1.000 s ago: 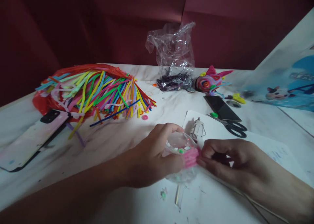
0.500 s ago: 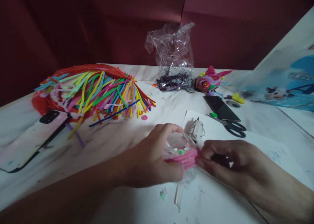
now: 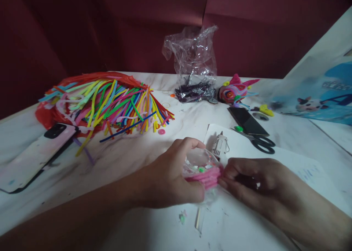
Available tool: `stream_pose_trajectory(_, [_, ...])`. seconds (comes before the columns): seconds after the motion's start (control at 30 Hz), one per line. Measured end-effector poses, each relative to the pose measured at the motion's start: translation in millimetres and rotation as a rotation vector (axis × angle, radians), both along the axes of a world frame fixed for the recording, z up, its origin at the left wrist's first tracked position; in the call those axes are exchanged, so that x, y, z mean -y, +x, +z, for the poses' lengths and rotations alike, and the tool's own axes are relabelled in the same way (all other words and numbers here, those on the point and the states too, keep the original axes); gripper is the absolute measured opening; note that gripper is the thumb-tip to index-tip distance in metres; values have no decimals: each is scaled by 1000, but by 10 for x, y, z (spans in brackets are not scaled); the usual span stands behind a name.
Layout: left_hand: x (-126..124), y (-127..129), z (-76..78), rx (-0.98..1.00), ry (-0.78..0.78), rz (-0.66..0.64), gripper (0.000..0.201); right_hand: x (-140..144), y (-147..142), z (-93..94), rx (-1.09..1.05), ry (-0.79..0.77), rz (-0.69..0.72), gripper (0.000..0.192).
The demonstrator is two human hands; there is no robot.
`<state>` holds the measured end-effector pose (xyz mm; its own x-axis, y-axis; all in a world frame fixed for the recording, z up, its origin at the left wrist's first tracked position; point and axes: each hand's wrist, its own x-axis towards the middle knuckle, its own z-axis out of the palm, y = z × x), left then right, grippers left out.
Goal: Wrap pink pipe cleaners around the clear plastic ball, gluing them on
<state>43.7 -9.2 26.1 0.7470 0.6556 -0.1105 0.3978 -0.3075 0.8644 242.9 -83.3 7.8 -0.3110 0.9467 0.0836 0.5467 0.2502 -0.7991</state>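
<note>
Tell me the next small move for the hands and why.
Probably the right hand should press the pink pipe cleaner on round the clear ball: the left hand grips the ball, pink coils cover only its lower part, and the right fingertips pinch at the coil's end.

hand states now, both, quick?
Left hand: closed around the clear ball, thumb on its pink pipe cleaner wrap.
Right hand: closed, fingertips pinching the wrap's right end.

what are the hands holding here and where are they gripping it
The left hand cups a clear ball from its side; the right hand pinches the pink pipe cleaner wound around it.
</note>
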Motion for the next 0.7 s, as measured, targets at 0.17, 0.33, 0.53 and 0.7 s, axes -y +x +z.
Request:
stream_pose_trajectory(0.17, [-32,-16,62,-15,-47,-25,61,-2,14,21,13,-12,-3,39])
stream_pose_trajectory(0.33, [-108,-70,82,9,-279,-146,53,-4,-10,44,25,-50,-1,42])
stream_pose_trajectory(0.53, [-141,-84,54,42,-187,-175,71,2,-23,46,4,-54,-17,40])
stream_pose_trajectory(0.7, [-98,-63,107,-33,-101,-127,67,11,-3,50,19,-41,-13,40])
